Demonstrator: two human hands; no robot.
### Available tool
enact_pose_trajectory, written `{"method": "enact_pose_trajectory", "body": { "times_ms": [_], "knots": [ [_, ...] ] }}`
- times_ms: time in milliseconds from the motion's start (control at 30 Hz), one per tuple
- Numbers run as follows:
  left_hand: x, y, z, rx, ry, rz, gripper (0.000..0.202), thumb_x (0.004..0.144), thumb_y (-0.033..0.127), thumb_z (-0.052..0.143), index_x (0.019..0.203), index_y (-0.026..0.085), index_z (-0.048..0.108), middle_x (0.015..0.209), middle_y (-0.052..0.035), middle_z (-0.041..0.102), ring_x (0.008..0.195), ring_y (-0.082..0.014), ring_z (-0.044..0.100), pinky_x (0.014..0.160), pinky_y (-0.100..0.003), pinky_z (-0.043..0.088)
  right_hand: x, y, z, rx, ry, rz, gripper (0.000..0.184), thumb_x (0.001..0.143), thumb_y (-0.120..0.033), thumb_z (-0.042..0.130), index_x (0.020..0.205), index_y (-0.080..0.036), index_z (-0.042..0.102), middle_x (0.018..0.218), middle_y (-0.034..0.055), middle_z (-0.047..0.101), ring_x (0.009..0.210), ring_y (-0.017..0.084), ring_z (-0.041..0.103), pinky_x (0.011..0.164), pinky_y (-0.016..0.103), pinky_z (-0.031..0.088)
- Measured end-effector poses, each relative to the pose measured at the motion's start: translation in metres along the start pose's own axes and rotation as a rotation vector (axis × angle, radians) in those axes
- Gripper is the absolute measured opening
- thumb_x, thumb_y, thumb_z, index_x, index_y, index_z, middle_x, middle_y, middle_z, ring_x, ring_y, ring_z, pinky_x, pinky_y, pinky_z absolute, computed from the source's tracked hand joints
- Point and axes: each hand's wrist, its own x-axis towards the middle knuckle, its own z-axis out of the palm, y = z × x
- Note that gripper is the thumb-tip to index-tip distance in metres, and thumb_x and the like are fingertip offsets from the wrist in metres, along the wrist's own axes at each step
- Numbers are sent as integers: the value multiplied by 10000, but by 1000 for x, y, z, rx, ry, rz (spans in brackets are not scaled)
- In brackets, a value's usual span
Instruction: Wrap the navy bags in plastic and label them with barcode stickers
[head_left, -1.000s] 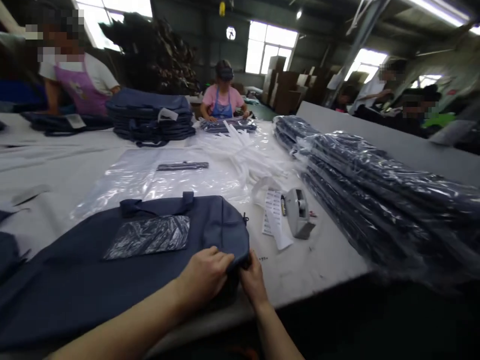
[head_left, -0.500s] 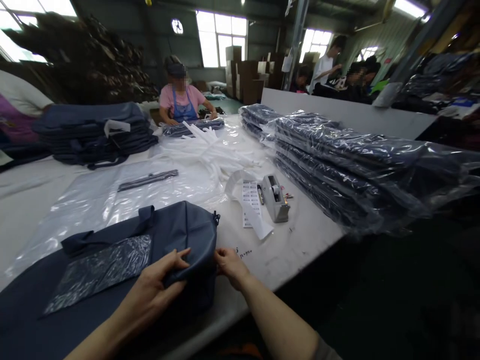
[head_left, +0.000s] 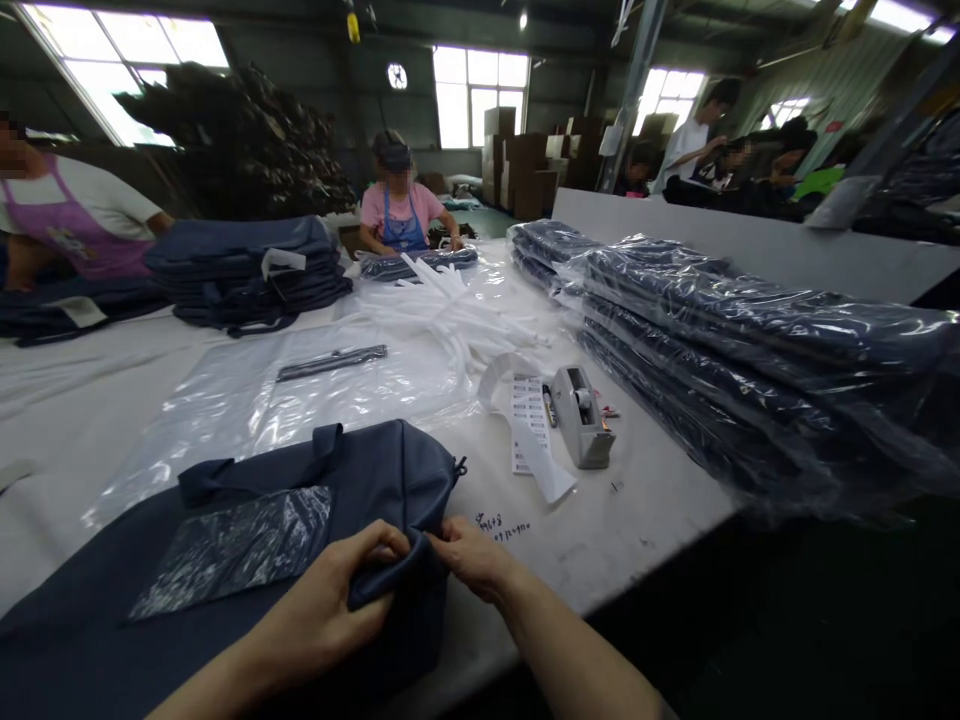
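A dark navy fabric bag [head_left: 360,480] lies flat on the white table [head_left: 645,520] in front of me. On top of it rests a small dark packet in clear plastic [head_left: 232,550]. My left hand [head_left: 330,610] grips the bag's near right corner, fingers curled round the folded cloth. My right hand [head_left: 469,555] pinches the same corner from the right, touching the left hand's fingertips. A zipper pull [head_left: 459,466] sticks out at the bag's right end.
A grey tape dispenser [head_left: 581,415], label strips [head_left: 529,425] and clear plastic bags [head_left: 300,390] lie beyond the bag. Stacks of bagged navy goods [head_left: 750,350] fill the right side, unwrapped navy bags [head_left: 247,270] the far left. Other people work at the table's far end and left.
Both hands have bunched the bag's corner upward and drawn closer together. The view has shifted slightly, so the bag sits a little further right.
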Motion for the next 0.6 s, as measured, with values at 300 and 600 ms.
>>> {"method": "enact_pose_trajectory", "body": {
  "times_ms": [300,600],
  "knots": [
    [-7,-35,35,647,332,589,318,910,70,427,1141,218,586,1198,-51,637,1026,-188,595,933,-312,450,-15,18,-38,-127,544,-274,409,660,-497,741,534,-189,504,548,-47,449,575,104,380,576,243,365],
    [-11,-108,116,419,403,503,451,867,-14,399,1232,203,549,1101,-72,642,1015,-171,576,912,-275,483,-49,62,-69,12,543,-306,625,523,-318,829,1025,-270,461,1192,51,521,958,197,578,769,367,525]
  ]
}}
